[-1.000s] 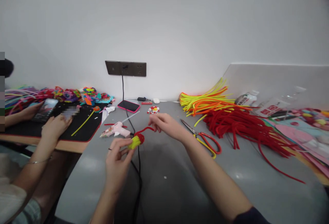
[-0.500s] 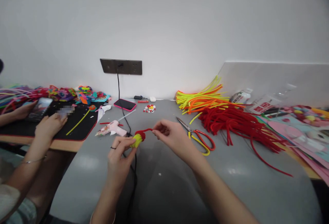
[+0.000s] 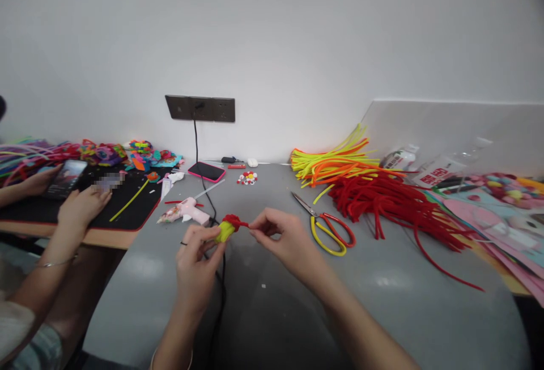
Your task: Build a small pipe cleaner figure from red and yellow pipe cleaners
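Between the thumb and fingers of my left hand (image 3: 198, 262) is a small yellow and red pipe-cleaner piece (image 3: 225, 231), its yellow part toward my palm. A red pipe cleaner (image 3: 243, 224) sticks out from the piece's red end toward the right. My right hand (image 3: 283, 237) pinches the free tip of that red strand between thumb and forefinger. Behind my left hand lies a pale pink glue gun (image 3: 187, 211) on the grey table (image 3: 140, 302). To the right of my right hand, scissors (image 3: 325, 225) with one red and one yellow handle rest on the table.
Red pipe cleaners (image 3: 391, 208) and a yellow-orange bundle (image 3: 331, 160) lie at right. A pink-edged phone (image 3: 207, 171) and small red and white pieces (image 3: 247, 178) are at the back. A black cord (image 3: 221, 302) crosses the table. At left, another person's hands (image 3: 83, 207) hold a phone.
My right hand has moved slightly down, bringing the red strand lower and nearly level. Less of the strand shows between the piece and my right fingertips. My left hand keeps its hold.
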A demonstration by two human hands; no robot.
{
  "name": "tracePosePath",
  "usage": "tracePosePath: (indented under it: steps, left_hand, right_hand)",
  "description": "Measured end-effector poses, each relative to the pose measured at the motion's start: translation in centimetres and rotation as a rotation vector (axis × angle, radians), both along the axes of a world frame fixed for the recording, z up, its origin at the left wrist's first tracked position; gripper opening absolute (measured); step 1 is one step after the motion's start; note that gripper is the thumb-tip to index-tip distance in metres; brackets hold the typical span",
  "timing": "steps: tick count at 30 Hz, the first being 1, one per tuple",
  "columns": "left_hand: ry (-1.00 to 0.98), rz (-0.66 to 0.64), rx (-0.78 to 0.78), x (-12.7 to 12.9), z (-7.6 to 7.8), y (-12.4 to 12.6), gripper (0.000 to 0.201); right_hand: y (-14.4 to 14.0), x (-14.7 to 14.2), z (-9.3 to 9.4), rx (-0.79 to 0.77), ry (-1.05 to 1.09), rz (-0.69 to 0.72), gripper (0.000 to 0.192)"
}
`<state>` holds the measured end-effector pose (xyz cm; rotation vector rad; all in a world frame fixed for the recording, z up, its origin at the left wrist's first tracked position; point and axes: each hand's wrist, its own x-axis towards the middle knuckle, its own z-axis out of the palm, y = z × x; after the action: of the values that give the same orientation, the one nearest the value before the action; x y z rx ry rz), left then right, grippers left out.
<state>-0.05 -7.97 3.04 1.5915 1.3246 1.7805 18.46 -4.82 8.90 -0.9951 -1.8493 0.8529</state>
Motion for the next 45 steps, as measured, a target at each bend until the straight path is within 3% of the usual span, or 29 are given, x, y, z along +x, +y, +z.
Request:
tracePosePath:
  steps: [12,23,40,45]
  left_hand:
    - [-0.318,0.011,-0.091,1.7,0.9,-0.2,0.016]
    - [-0.409,0.01,-0.243,2.6,0.5,-0.8,0.026]
    - [-0.667,-0.101,-0.44,3.0,0.0,-0.7,0.039]
    - [-0.634,-0.14,-0.441,2.9,-0.2,-0.9,0.035]
  right_hand:
    - [-1.7,-0.6,-1.6,0.09,-0.026,-0.05,0.013]
    - [-2.5,-0.7,-2.3,0.089,-0.052,-0.043,0.015]
    - [-2.9,-0.7,-3.5,0.049,-0.061,-0.05,0.014]
    - [-3.0,-0.6,-3.6,0.043,-0.039,-0.049,0.013]
